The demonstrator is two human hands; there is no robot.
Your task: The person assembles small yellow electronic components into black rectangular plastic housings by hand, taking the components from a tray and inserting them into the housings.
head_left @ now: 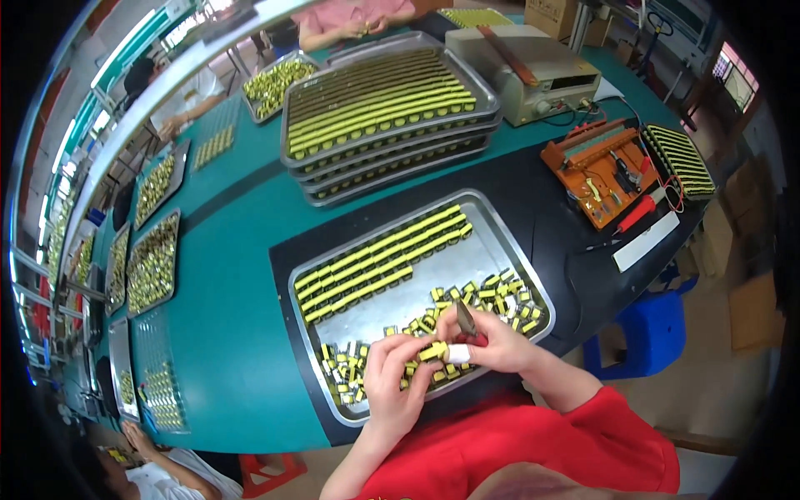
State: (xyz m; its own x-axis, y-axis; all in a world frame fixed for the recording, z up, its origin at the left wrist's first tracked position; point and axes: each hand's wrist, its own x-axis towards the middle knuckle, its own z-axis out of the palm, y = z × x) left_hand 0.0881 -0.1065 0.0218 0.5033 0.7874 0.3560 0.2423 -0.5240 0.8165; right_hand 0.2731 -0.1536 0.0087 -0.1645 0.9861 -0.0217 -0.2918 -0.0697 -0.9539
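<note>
The small yellow and black block is between the two hands, over the near side of the shiny metal tray. The left hand pinches it between fingers and thumb. The block's long side runs left to right, and its right end tips a bit away from the body. The right hand is curled around a dark metal hand tool with a red handle. The tool is just past the block and to its right. Its tip points away from the body, not at the block. A white wrap on a right finger sits right by the block's right end. I cannot tell if that finger pushes on it.

Now the counting: one block in the pinch, one tool and one tray under the hands. In the tray I see about four neat rows of yellow blocks, three long and one shorter. The loose yellow and black blocks are too many to count. Past the tray there is one stack of metal trays, at least three high, and one grey box-shaped machine. To the right is one orange tool rack.
</note>
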